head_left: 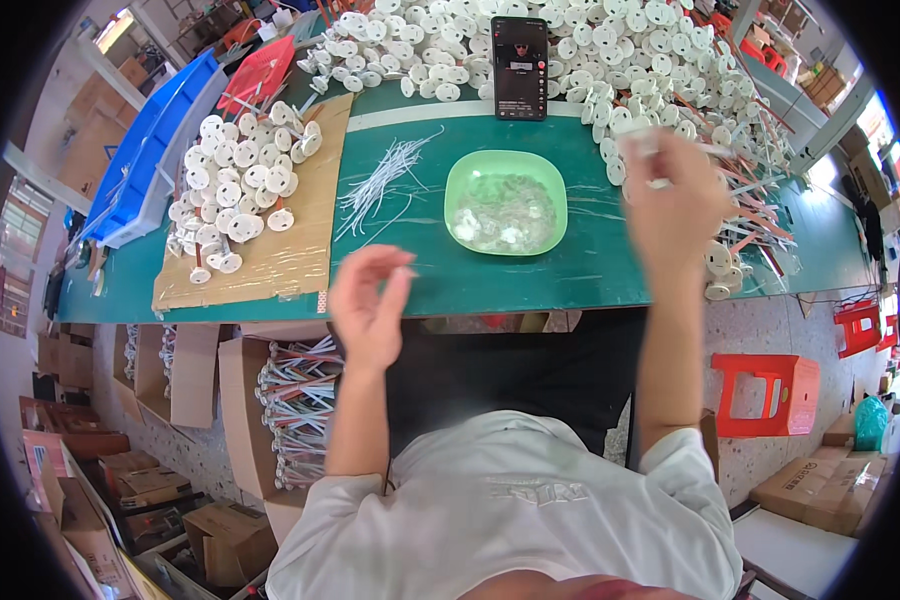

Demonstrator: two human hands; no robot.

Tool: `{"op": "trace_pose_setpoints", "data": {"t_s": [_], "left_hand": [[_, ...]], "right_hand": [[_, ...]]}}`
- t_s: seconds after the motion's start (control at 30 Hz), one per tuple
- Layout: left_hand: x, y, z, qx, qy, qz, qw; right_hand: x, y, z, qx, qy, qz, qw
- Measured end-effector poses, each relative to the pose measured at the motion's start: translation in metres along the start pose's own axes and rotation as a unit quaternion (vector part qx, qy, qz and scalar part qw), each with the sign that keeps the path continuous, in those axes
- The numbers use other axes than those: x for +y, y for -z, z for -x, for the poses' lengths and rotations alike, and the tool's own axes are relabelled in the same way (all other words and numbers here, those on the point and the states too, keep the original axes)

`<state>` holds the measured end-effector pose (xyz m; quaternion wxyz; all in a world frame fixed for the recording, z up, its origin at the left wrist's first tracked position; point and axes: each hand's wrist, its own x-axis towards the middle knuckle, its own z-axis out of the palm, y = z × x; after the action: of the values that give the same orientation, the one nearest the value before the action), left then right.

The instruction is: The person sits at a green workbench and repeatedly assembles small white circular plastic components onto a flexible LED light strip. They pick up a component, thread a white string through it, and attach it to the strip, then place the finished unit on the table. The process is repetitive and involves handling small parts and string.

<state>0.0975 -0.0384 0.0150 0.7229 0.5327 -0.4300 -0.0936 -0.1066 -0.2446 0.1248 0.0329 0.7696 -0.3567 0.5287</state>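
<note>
My right hand [678, 195] is raised at the right of the green table, beside a big heap of white disc-ended sticks [660, 60]. Its fingers are closed on what looks like one white disc-ended stick [634, 128], smeared by motion. Over the table's front edge hovers my left hand [370, 310], thumb and fingers apart, holding nothing visible. Between the hands stands a light green bowl [454, 222] of small clear pieces [505, 215]. Thin white strips [382, 182] lie loose to the bowl's left.
A phone [520, 68] rests against the far heap. At left, more disc-ended sticks [235, 180] lie on cardboard [305, 225], beside a blue bin [155, 145] and red basket [260, 72]. Below are a carton of sticks [245, 400] and a red stool [770, 395].
</note>
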Motion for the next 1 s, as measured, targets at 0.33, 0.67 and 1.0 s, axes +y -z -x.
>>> {"op": "trace_pose_setpoints", "data": {"t_s": [0.33, 0.67, 1.0], "left_hand": [[0.029, -0.026, 0.015, -0.2, 0.226, 0.267, 0.915], [0.014, -0.053, 0.011, -0.215, 0.21, 0.297, 0.906], [-0.002, -0.028, 0.011, -0.234, 0.188, 0.4, 0.866]], "right_hand": [[-0.065, -0.008, 0.097, -0.149, 0.075, -0.395, 0.903], [-0.048, -0.012, 0.104, -0.112, 0.082, -0.397, 0.907], [-0.049, -0.015, 0.093, -0.186, 0.129, -0.446, 0.866]]}}
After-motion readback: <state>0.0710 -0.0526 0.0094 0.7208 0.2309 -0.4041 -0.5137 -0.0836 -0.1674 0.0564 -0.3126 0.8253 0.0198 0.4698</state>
